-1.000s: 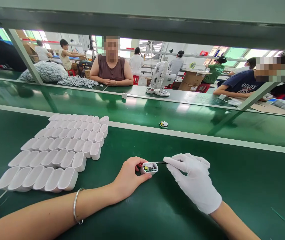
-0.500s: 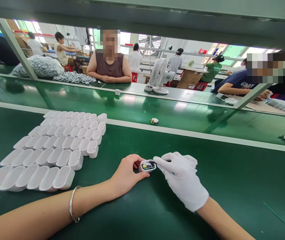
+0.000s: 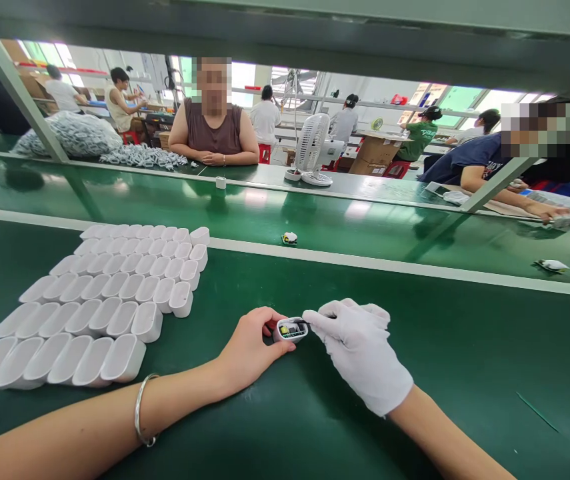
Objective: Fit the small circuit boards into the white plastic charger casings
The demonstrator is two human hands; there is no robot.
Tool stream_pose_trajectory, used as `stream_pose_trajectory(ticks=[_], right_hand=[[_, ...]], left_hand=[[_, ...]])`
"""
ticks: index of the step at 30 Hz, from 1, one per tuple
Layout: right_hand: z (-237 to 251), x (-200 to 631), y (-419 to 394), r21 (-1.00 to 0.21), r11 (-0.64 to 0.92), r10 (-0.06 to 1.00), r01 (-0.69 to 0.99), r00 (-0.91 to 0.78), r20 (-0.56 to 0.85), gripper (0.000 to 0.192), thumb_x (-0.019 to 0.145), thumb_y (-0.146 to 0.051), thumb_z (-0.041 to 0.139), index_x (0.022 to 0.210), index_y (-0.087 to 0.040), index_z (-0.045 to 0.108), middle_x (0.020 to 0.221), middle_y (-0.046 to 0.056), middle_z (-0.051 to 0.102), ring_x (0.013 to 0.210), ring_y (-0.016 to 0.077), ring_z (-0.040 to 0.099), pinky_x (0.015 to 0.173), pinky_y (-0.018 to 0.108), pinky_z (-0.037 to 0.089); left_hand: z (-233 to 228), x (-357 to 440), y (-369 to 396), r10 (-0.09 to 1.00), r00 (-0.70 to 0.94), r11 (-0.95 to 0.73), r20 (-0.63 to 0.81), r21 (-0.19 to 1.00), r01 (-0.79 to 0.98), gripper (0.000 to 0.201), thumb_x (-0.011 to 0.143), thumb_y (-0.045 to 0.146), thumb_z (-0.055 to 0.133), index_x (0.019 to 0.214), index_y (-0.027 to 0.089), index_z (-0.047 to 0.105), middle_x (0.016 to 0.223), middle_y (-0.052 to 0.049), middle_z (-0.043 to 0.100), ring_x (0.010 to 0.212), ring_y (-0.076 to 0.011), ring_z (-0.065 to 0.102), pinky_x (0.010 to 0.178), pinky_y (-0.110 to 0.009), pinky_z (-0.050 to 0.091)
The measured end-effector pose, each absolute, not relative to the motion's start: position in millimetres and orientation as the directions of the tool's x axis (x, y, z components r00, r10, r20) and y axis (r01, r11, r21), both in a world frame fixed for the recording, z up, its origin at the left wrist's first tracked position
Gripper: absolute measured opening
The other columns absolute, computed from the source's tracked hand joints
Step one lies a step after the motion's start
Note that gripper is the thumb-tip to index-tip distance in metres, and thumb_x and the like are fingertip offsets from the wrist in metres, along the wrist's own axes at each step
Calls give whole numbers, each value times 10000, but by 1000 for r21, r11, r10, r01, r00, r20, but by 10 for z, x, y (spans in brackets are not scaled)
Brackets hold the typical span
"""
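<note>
My bare left hand (image 3: 251,348) grips a small white open-topped plastic housing (image 3: 290,329) with a circuit board inside, held just above the green bench mat (image 3: 465,373). My right hand (image 3: 359,350), in a white glove, pinches a thin dark tool whose tip reaches into the housing's open top. A metal bangle (image 3: 141,417) sits on my left wrist. Rows of empty white housings (image 3: 99,303) lie on the mat to my left.
A green conveyor belt (image 3: 355,230) runs beyond the mat's white edge strip, carrying a small loose circuit part (image 3: 289,237) and another part (image 3: 552,265). Across it sit other people, a white desk fan (image 3: 313,150) and a heap of white parts (image 3: 72,137).
My gloved right hand has moved in closer, bringing the tool tip into the housing. The loose part on the conveyor has drifted left, and another part has appeared at the right.
</note>
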State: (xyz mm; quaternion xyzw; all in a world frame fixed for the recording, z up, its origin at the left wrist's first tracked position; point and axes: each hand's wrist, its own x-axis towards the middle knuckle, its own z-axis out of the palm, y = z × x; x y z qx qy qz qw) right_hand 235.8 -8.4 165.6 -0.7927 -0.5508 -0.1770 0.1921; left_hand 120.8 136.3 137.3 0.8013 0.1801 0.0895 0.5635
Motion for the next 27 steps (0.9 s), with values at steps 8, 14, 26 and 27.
stream_pose_trajectory(ticks=[8,14,26,27], right_hand=[[1655,2410,-125,-126,-335,771,934,349,532,259,842,-124,480,760,-260,684,651,-37,620,586,95,465,648,321,184],[1566,2368,-60,-104,-301,781,948,307,544,278,818,-79,487,825,-274,685,700,-34,623,631,102,479,663,321,191],[1651,2416,-91,-11,-297,805,955,257,535,308,780,-47,479,813,-280,677,762,-33,638,656,102,475,675,332,188],[1663,2434,-109,-17,-305,801,952,266,536,300,780,-53,482,801,-280,679,757,-34,638,656,102,477,674,333,187]], left_hand=[[1361,1210,1362,389,920,-306,-40,937,171,178,722,267,671,872,175,642,872,-28,642,769,-172,528,698,-292,422],[1350,1218,1364,396,917,-309,-44,934,179,202,705,260,681,890,187,651,874,-19,649,761,-169,536,701,-295,433],[1303,1224,1370,408,913,-314,-21,936,161,187,703,268,667,871,189,644,863,-20,653,759,-172,537,706,-304,440],[1294,1226,1364,403,915,-315,-21,935,160,182,709,273,659,870,190,642,862,-21,652,760,-174,540,709,-308,443]])
